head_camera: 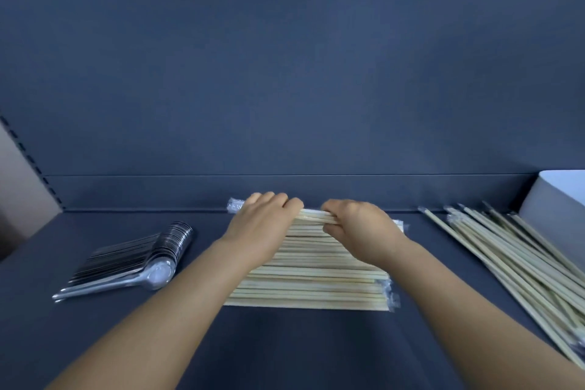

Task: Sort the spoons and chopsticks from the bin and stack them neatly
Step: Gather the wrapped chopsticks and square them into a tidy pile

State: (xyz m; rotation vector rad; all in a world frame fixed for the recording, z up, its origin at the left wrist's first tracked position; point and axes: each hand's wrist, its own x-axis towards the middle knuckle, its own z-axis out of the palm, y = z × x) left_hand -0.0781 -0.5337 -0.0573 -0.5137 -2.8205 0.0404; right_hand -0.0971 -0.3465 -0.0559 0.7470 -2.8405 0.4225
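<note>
- Lower centre of frame: flat stack of pale wooden chopsticks in clear plastic sleeves (pixel 311 282), lying side by side on the dark blue-grey work surface (pixel 285 348), long axes running left to right.
- Left hand (pixel 264 225) placed on the upper-left part of the stack, palm down, fingers curled over the far edge at the topmost chopsticks.
- Right hand (pixel 361 229) placed on the upper-right part of the stack, fingers curled and gripping the topmost chopsticks at the far edge.
- Narrow gap between the two sets of knuckles, with a short length of the top chopsticks visible in it.
- Both forearms reaching in from the bottom of the frame, crossing the left and right ends of the stack.
- Left of the stack, well apart from the left hand: nested row of shiny metal spoons (pixel 133 260), bowls towards frame centre, handles fanned towards the lower left.
- Right edge of frame, well apart from the right hand: loose heap of sleeved wooden chopsticks (pixel 512 260), running diagonally from upper left to lower right.
- Far right, behind the heap: corner of a white bin (pixel 557 199), touching or just beside the heap; cannot tell which.
- Upper frame: dark blue back panel (pixel 285 73) rising behind the surface.
</note>
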